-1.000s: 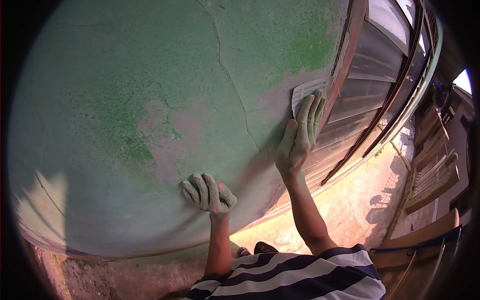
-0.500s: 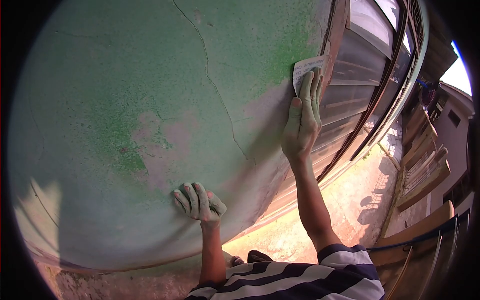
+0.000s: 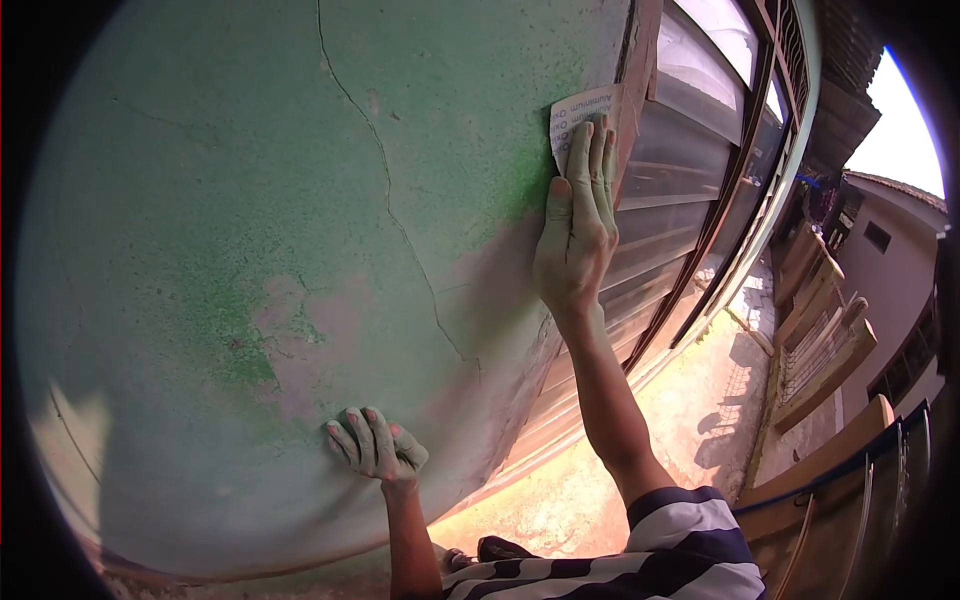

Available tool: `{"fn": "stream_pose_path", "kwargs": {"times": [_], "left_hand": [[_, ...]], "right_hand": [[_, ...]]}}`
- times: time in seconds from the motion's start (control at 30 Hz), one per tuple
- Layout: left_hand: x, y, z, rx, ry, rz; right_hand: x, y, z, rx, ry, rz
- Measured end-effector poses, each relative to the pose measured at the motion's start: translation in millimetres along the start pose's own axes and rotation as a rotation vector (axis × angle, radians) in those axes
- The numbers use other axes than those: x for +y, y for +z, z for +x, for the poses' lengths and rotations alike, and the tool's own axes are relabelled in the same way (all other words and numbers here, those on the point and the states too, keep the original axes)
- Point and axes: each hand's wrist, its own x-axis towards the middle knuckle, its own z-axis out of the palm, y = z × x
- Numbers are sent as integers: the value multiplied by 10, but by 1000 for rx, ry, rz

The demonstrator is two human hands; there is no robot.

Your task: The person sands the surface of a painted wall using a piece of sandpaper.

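A sheet of sandpaper (image 3: 572, 110) with blue "Aluminium Oxide" print on its pale back lies against the green wall (image 3: 240, 130), near its right edge. My right hand (image 3: 580, 215), dusted pale green, presses the sheet to the wall with its fingers stretched out over it. Lower down, my left hand (image 3: 378, 445) is by the wall, fingers loosely bent and thumb apart, with nothing visible in it. Its palm is partly hidden. Near it is a worn grey-pink patch (image 3: 300, 350), and a long crack (image 3: 385, 185) runs between the hands.
A louvred window (image 3: 670, 200) in a brown frame (image 3: 745, 130) adjoins the wall's right edge. Below is a sunlit concrete path (image 3: 690, 400). Wooden slatted pieces (image 3: 825, 345) and another building (image 3: 890, 260) stand farther right.
My right hand has slid upward along the wall with the sandpaper. My left hand stays at about the same place on the wall. The whole view has shifted slightly.
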Motion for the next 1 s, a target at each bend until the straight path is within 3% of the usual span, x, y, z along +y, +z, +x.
{"fn": "stream_pose_path", "kwargs": {"times": [0.17, 0.27, 0.4, 0.47, 0.7, 0.9, 1.0], "left_hand": [[5, -18, -10, -8, -33, -13], [-4, -23, -41, -23, -15, -29], [34, -16, 0, -11, -21, -20], [6, -9, 16, 0, -16, -17], [5, -36, -85, -34, -37, -8], [17, -4, -82, -14, -42, 2], [-18, -6, -92, -8, -24, 2]], "right_hand": [[-29, -29, -1169, -155, 22, -25], [3, 30, -964, -110, -36, -27], [-94, 92, 287, 30, -96, 16], [-115, 118, 407, 58, -115, 18], [-194, 164, -939, -116, -94, 30], [-146, 201, 639, 102, -132, 49], [-153, 215, 601, 102, -136, 16]]}}
